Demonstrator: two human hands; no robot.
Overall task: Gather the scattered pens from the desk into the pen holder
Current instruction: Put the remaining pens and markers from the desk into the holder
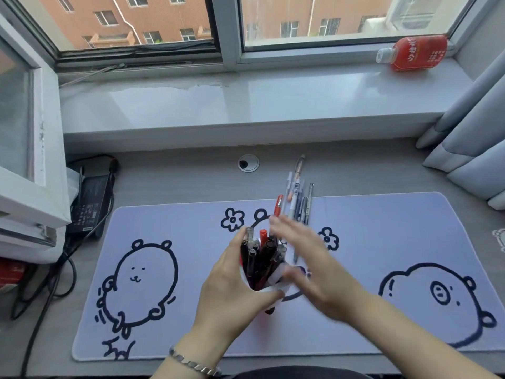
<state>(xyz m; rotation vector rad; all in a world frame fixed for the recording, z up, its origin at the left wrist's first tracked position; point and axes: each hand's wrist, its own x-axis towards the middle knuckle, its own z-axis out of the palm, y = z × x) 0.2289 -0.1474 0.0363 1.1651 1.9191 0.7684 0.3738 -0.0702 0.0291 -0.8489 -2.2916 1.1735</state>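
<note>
A grey worktop (169, 181) ran under a window sill, with a pale lilac desk mat (382, 242) printed with cartoon animals laid across it. Near the middle of the mat stood the pen holder (269, 289), already crowded with dark and red pens. The left hand (232, 285) was wrapped around its near-left side, its grip clenched on the holder to steady it. The right hand (308, 258) hovered just right of the holder's mouth, blurred; its fingers looked spread and released, holding nothing that could be made out.

The loose pens (296, 198) lay in a tight bundle beyond the holder, straddling the far edge of the mat. Their long axes ran roughly away from the person, tips toward the sill. They sat just past the right hand's fingertips (276, 222), slightly to the right of the holder, so the right hand was plainly the nearer one for a forward reach.
</note>
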